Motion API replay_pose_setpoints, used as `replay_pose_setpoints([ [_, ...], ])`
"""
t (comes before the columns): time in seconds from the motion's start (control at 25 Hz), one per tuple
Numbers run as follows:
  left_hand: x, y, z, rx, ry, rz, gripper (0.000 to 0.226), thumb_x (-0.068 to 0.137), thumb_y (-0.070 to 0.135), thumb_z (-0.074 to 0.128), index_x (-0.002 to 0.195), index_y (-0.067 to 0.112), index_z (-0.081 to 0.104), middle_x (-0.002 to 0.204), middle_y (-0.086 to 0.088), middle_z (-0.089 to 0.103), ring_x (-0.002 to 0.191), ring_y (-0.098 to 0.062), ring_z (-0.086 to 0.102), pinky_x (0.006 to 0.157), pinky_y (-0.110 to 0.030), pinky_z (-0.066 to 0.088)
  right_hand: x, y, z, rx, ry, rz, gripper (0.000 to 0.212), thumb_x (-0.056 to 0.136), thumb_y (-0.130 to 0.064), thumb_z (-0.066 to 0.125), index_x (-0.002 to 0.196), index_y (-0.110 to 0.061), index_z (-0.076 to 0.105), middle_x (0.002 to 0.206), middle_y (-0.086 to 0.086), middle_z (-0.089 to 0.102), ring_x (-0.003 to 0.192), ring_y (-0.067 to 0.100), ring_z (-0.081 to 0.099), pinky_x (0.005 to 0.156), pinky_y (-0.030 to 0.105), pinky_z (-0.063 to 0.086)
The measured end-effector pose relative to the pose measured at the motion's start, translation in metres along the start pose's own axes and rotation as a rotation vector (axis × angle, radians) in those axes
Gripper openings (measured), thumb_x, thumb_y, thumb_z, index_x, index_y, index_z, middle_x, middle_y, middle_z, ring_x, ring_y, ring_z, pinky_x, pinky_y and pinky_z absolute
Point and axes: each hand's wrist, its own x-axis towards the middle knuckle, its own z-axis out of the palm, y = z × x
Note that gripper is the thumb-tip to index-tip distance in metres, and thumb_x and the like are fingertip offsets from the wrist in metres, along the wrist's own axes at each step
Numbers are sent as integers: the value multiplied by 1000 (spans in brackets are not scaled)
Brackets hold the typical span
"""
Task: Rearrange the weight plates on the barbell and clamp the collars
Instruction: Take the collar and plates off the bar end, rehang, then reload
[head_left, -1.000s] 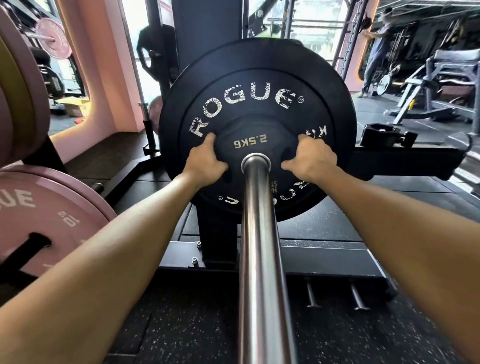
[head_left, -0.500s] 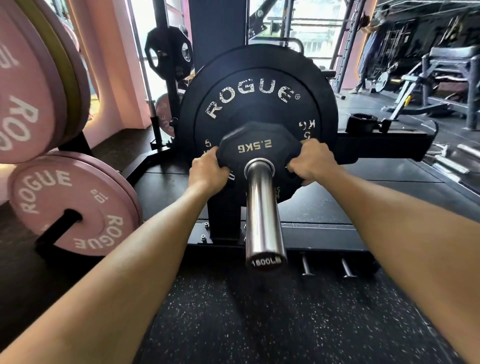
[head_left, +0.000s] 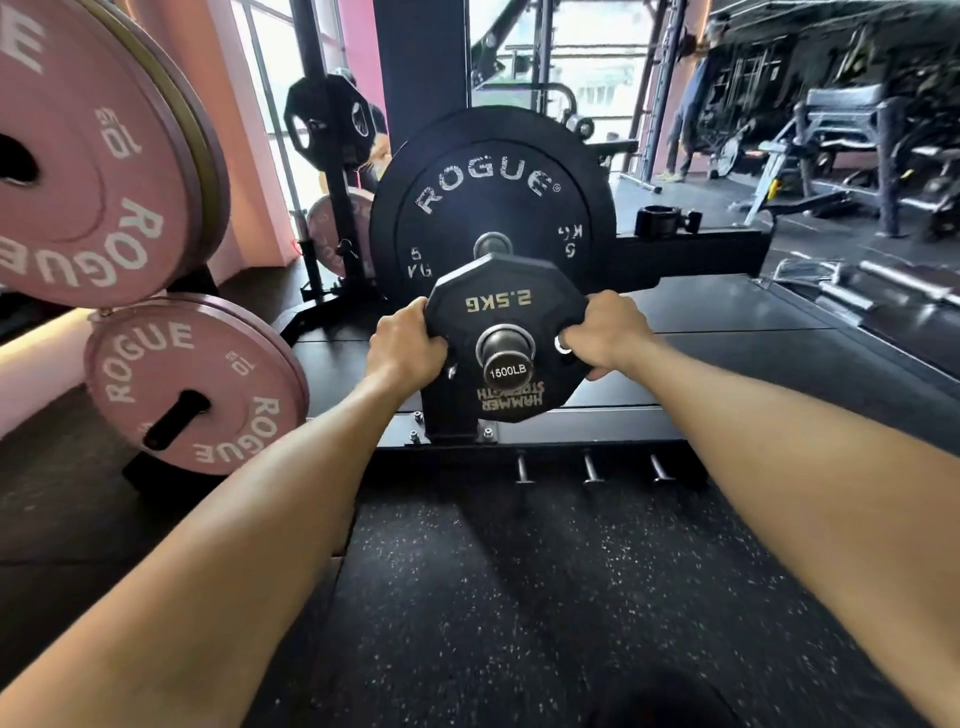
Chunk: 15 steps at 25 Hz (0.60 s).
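Crowding the frame's left, pink plates (head_left: 104, 171); both hands, left hand (head_left: 402, 345) and right hand (head_left: 608, 335), grip the 2.5kg plate (head_left: 506, 306) at the barbell sleeve (head_left: 506, 364) tip, whose long axis points toward the camera.

Small plate (head_left: 506, 312): "2.5KG", "HAMMER STRENGTH". Bar end (head_left: 508, 371): "1500LB". Big black plate (head_left: 491, 182) center frame: "ROGUE", "5 KG". Pink plates (head_left: 192, 384) at left: "ROGUE", 10.

Daylight came in from the windows (head_left: 582, 78) behind the rack; I logged them blown out white. Foreground floor (head_left: 519, 597) sat dim, with soft shadows. Wide-angle bending stretched both forearms and bowed the frame edges. Right-hand background equipment (head_left: 852, 156) was smeared with blur. Lettering on the small plate (head_left: 498, 301) read sharp.
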Motion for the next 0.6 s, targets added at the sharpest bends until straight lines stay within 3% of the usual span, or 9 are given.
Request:
replay_pose_setpoints([
  [0.32,-47,13,-30,35,-30,73,26,68,17,49,92,21,60,90,-10,68,89,-39,62,71,-38,49,-56,1,-13,3,-19,-18,15,72,-11,59,82,-3,67,77,8,70,47,29,69,69,43,61],
  [0.6,-15,51,-91,97,123,196,26,67,21,49,90,19,61,97,-16,71,90,-40,63,70,-31,42,-53,-42,-73,14,123,-157,14,66,-10,61,71,3,64,62,17,69,38,30,64,63,41,59],
])
